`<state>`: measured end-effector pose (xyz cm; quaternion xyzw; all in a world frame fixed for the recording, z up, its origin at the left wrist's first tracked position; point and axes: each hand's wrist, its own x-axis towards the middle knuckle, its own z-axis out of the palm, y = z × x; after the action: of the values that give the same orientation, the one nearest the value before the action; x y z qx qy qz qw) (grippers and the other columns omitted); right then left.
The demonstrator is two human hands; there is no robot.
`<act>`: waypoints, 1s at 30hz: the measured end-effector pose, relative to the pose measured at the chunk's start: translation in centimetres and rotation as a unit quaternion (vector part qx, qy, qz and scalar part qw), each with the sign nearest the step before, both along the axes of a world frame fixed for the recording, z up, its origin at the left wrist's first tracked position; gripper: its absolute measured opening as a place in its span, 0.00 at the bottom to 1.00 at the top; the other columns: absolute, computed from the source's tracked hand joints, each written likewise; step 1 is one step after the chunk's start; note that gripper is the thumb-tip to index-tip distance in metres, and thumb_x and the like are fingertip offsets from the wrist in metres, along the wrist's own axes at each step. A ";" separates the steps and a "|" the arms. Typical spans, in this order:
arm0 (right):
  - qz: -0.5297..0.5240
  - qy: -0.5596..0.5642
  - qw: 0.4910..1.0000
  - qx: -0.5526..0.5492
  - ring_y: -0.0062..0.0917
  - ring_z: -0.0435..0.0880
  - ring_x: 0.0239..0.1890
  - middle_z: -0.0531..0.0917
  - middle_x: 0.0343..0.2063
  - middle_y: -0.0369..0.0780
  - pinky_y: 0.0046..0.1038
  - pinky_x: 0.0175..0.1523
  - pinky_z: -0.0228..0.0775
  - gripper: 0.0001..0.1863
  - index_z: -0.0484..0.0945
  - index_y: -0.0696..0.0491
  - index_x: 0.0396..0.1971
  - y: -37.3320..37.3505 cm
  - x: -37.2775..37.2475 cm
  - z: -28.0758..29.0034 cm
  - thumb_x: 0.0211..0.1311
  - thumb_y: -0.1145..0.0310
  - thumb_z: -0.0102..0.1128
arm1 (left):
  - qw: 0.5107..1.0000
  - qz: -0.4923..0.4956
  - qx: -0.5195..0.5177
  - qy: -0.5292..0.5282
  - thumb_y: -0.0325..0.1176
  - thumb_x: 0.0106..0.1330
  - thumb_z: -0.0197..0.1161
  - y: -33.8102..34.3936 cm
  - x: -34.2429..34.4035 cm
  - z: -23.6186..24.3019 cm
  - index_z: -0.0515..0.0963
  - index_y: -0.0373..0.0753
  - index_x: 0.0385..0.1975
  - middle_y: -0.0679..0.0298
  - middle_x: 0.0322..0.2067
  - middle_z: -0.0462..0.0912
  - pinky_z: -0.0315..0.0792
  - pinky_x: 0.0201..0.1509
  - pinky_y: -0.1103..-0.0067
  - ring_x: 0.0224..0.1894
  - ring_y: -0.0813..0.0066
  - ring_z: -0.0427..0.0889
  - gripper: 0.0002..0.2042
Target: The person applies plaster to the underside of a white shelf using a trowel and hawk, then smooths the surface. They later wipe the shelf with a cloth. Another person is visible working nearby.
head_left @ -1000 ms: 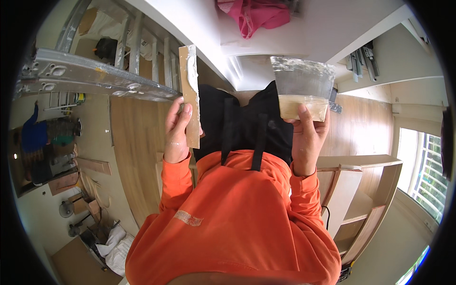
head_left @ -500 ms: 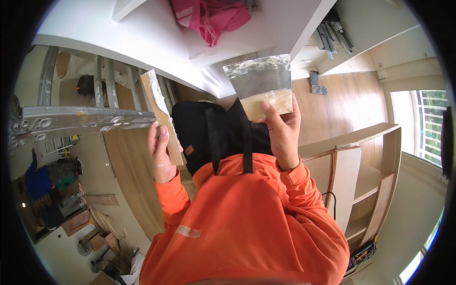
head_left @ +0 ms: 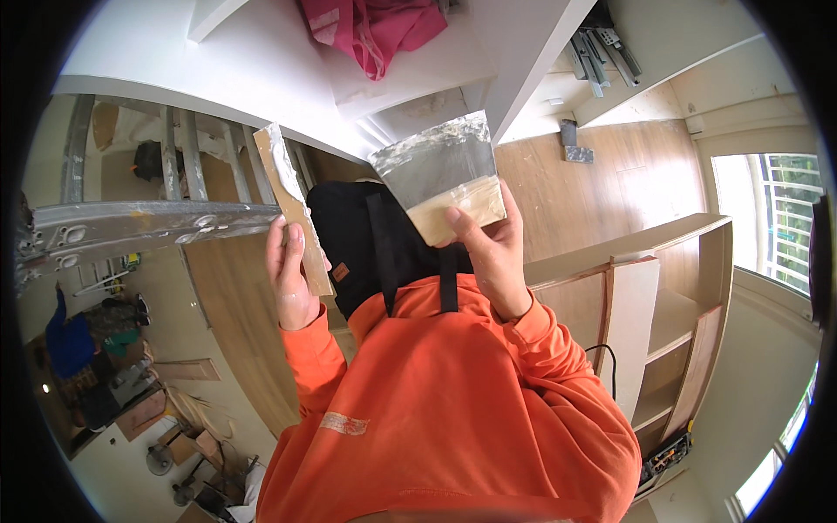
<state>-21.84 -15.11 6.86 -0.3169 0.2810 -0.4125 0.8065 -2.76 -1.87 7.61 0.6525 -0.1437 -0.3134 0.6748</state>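
Note:
My left hand (head_left: 294,270) grips a narrow wooden strip (head_left: 310,253), upright and slightly tilted, with white paste smeared along it. My right hand (head_left: 494,253) holds a wide putty knife by its pale wooden handle (head_left: 458,203), with the thumb on the front. Its metal blade (head_left: 436,155) points up and leans left, streaked with white residue along the top edge. Both hands are in front of my orange sleeves and top, over my dark trousers.
An aluminium ladder (head_left: 131,219) lies along the left. Ahead are white cabinets (head_left: 418,100) holding a pink bag (head_left: 392,30) and metal rails (head_left: 593,61). An unfinished wooden shelf unit (head_left: 671,314) is at the right, by a window (head_left: 785,218). A person in blue (head_left: 68,344) works at far left.
Both hands have shifted left in view, and the putty knife has tilted leftward toward the strip. The cabinets and ladder have moved in the picture as my view turned.

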 end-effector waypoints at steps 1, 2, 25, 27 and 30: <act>0.010 -0.009 1.000 -0.023 0.17 0.79 0.39 0.78 0.36 0.35 0.22 0.40 0.75 0.16 0.68 0.56 0.44 0.3 0.0 0.6 0.57 0.78 0.60 | 1.000 -0.011 -0.009 -0.009 0.36 0.69 0.54 0.2 0.1 -0.3 0.68 0.37 0.54 0.67 0.36 0.76 0.70 0.25 0.83 0.24 0.84 0.73 0.17; 0.017 -0.014 0.999 -0.043 0.16 0.78 0.40 0.78 0.36 0.35 0.21 0.42 0.74 0.16 0.67 0.56 0.44 0.7 0.2 1.3 0.56 0.78 0.61 | 1.000 -0.009 -0.004 0.006 0.36 0.69 0.55 0.3 0.3 -0.7 0.67 0.37 0.54 0.67 0.37 0.76 0.70 0.26 0.83 0.24 0.83 0.73 0.17; 0.379 -0.173 0.865 -0.279 0.36 0.82 0.29 0.76 0.32 0.47 0.32 0.33 0.76 0.25 0.67 0.66 0.42 6.5 7.3 15.6 0.41 0.78 0.63 | 0.995 -0.018 0.094 0.003 0.34 0.71 0.48 -1.3 0.0 -1.3 0.69 0.36 0.50 0.68 0.31 0.75 0.64 0.24 0.85 0.20 0.84 0.67 0.13; 0.361 -0.183 0.871 -0.279 0.37 0.82 0.29 0.76 0.33 0.47 0.33 0.34 0.76 0.26 0.66 0.67 0.44 5.5 7.4 16.7 0.41 0.78 0.63 | 0.994 0.003 0.113 -0.001 0.34 0.71 0.48 -1.5 -0.2 -1.3 0.69 0.36 0.51 0.69 0.30 0.75 0.64 0.24 0.85 0.20 0.85 0.67 0.13; 0.399 -0.088 0.887 -0.216 0.35 0.81 0.30 0.77 0.30 0.42 0.33 0.35 0.74 0.17 0.68 0.59 0.39 4.0 8.0 20.6 0.49 0.69 0.55 | 0.992 0.010 0.128 0.010 0.33 0.69 0.50 -1.5 -0.5 -1.1 0.68 0.35 0.54 0.67 0.29 0.75 0.66 0.25 0.84 0.21 0.83 0.69 0.16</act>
<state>-13.84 -11.14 27.50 -0.5307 -0.0373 -0.1328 0.8363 -3.25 -3.39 6.52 0.7318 -0.0893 -0.3291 0.5901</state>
